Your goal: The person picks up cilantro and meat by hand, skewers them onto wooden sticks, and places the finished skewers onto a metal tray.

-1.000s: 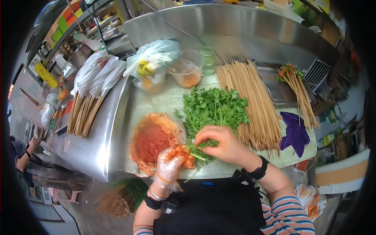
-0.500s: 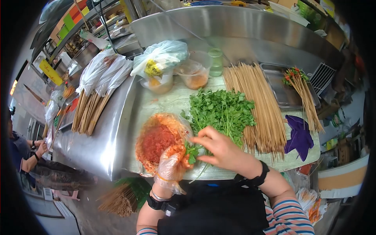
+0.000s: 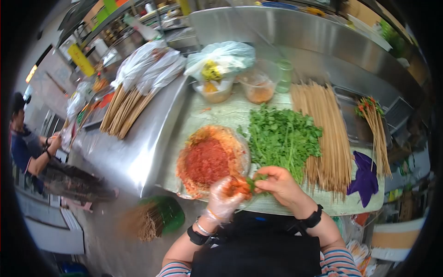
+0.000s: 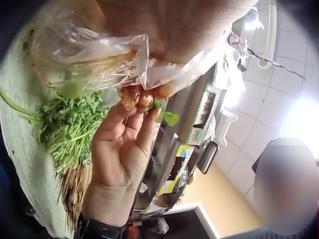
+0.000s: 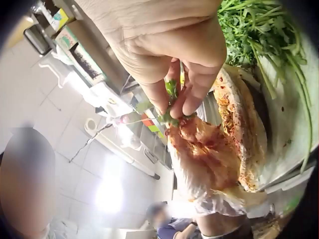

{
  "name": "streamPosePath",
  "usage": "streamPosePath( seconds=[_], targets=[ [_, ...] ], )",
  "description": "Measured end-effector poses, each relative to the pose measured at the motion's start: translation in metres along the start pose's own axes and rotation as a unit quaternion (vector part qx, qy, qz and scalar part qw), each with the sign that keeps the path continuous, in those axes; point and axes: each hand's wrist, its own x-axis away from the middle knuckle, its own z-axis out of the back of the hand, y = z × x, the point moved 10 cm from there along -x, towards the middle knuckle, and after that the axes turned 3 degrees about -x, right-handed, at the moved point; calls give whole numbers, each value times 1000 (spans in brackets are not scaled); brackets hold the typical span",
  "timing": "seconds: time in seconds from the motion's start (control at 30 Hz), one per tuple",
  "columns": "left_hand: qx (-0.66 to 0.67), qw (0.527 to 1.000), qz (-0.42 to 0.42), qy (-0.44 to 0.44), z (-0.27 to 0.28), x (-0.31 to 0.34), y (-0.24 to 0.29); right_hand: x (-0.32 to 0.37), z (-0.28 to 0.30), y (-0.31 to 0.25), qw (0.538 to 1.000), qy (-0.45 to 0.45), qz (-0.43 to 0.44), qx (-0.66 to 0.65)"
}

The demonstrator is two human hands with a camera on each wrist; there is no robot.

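In the head view my left hand [image 3: 223, 199], in a clear plastic glove smeared red, curls its fingers at the front edge of the bowl of red minced filling [image 3: 210, 159]. My bare right hand [image 3: 282, 187] pinches a green herb sprig [image 3: 260, 177] against the left fingertips. The right wrist view shows the sprig [image 5: 172, 89] between right thumb and fingers, its lower leaves touching the gloved fingers [image 5: 199, 134]. Whatever lies inside the left fingers is hidden. A heap of green herbs [image 3: 284, 138] lies just behind the right hand.
Right of the herbs lie many wooden skewers [image 3: 325, 138], a purple cloth [image 3: 363, 177] and a metal tray [image 3: 350, 115]. Bagged skewers [image 3: 127, 111] rest at left; tubs [image 3: 260, 87] stand behind. Another person [image 3: 37, 152] stands at far left.
The head view has shifted, so the table things appear farther right. The right fingers, spread beside the sprig half a second ago, now pinch it close to the left fingertips.
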Motion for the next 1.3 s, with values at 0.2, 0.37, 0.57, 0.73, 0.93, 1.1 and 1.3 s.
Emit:
streamPosePath(
  seconds=[0.2, 0.37, 0.57, 0.73, 0.93, 1.1, 1.3],
  targets=[
    [-191, 976, -91, -43, 2, 11, 33, 11, 22, 14, 1000, 9, -10, 4],
    [-366, 918, -111, 103, 96, -6, 52, 26, 53, 11, 976, 36, 84, 196],
    [-648, 744, -129, 96, 118, -38, 89, 35, 61, 22, 974, 14, 98, 203],
    [-703, 707, -75, 4, 93, -46, 60, 33, 69, 30, 975, -3, 61, 216],
    [-705, 686, -89, -157, 62, -43, 46, 33, 64, 29, 973, -13, 42, 227],
    [-766, 608, -44, -203, 42, -44, 31, 31, 62, 29, 974, -16, 40, 222],
    [-780, 585, -73, -211, 40, -46, 15, 32, 64, 30, 973, -18, 54, 226]
  ],
)
